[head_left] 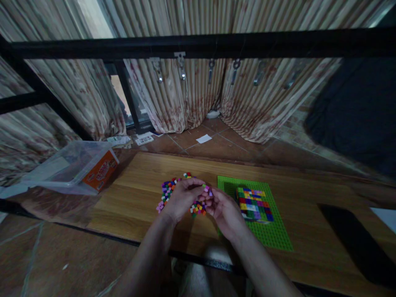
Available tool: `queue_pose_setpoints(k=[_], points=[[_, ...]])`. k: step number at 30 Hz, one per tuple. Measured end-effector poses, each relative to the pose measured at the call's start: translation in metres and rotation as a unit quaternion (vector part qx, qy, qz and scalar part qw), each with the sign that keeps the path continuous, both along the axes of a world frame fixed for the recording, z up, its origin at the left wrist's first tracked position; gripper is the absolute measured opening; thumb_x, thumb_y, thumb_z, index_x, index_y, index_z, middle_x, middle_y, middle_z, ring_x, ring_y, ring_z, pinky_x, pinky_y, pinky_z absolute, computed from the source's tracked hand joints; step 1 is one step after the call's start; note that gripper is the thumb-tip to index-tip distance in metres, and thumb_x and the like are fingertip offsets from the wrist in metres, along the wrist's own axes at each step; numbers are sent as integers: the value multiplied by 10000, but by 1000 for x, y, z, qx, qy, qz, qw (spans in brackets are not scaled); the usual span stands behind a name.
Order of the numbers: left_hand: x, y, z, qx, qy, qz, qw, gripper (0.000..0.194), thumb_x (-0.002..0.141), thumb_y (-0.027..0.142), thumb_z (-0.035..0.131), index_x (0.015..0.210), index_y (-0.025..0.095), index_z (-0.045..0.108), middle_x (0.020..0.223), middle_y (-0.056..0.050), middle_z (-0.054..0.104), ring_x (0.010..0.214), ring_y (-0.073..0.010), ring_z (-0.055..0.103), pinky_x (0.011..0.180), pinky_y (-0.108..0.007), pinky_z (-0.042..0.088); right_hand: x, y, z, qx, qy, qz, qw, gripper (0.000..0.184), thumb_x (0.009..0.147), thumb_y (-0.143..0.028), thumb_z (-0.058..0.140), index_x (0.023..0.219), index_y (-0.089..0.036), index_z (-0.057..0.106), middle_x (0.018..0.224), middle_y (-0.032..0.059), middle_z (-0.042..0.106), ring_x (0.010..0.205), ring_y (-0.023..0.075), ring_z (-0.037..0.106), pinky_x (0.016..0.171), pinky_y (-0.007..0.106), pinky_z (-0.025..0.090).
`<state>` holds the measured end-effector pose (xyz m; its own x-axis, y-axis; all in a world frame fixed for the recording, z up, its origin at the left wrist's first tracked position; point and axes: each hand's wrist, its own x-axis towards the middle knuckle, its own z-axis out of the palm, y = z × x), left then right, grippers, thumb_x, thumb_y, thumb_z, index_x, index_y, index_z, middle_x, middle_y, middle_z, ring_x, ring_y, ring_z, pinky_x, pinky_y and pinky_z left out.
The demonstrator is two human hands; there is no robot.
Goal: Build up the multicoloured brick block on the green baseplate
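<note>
Above the wooden table my left hand and my right hand meet at the fingertips. Between them are a few small toy building bricks, pink, purple and green. The left thumb and fingers pinch from one side; the curled right fingers hold from the other. Below and around my left hand lies a loose pile of multicoloured bricks, partly hidden by it. Just right of my right hand lies a green baseplate, bearing a block of multicoloured bricks built up in several rows.
A clear plastic box with an orange label stands left, beyond the table. A flat black object lies on the table's right. Behind are a black metal bar with hanging clips, striped curtains and papers on the tiled floor.
</note>
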<state>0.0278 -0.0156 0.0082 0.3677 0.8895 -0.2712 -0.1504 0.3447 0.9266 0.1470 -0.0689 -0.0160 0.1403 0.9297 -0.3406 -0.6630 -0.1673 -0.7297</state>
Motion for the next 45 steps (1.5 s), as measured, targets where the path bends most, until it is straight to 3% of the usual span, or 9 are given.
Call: queue_pose_setpoints(k=[11,20,23,27,30,34,39,42,45], points=[[2,-2,-8,-12,14,12,1000,189,642,204,785,749,103,665,632,-5,654,552,-78,604,555,-178,479,-7,2,-7,22,-114,-23,993,351,615,-450,824,700,-158,649,533,-57,557,443,30,385,410,157,278],[-5,0,-6,-63,-26,19,997,281,559,230,872,736,96,699,629,-32,667,559,-104,622,581,-219,521,-4,6,-4,21,-90,6,996,366,551,-434,846,663,-142,657,483,-66,484,422,28,323,393,174,180],[-14,5,-3,-60,-37,59,996,255,580,209,860,755,103,707,639,-26,667,572,-100,623,597,-217,525,-6,7,-10,3,-160,-11,987,344,577,-457,814,681,-159,676,506,-53,531,432,51,383,412,190,254],[-26,10,4,-61,-58,84,993,196,609,150,828,756,104,707,666,-24,673,595,-96,634,605,-199,527,-10,11,-22,42,-339,0,940,241,667,-417,734,723,-183,721,647,8,689,596,145,591,596,267,448],[-29,9,6,-78,-63,70,992,151,639,108,792,764,101,708,656,-28,672,588,-96,637,596,-191,531,-12,12,-27,64,-418,25,906,211,722,-369,676,819,-193,741,756,33,740,684,185,650,690,307,487],[-29,8,4,-83,-61,62,993,129,690,86,743,816,99,716,651,-37,674,585,-91,636,598,-181,533,-10,11,-26,65,-447,24,892,223,748,-341,647,884,-193,744,828,44,752,748,200,668,740,329,493],[-29,7,4,-75,-42,40,996,167,718,133,739,881,101,721,639,-36,666,565,-88,621,553,-170,510,-8,9,-18,52,-379,-9,924,193,733,-336,662,845,-202,744,760,20,728,712,180,642,717,319,486],[-28,6,4,-75,-37,36,996,196,705,165,762,888,105,723,640,-38,668,569,-91,623,550,-168,504,-6,6,-10,17,-201,-4,980,242,683,-327,713,886,-198,734,739,5,704,662,143,614,684,297,498],[-25,5,3,-74,-49,37,995,209,703,154,758,905,107,727,651,-44,680,599,-96,640,597,-178,524,-1,1,-1,22,-11,11,1000,264,635,-217,711,898,-192,724,864,28,719,823,147,653,822,303,518]])
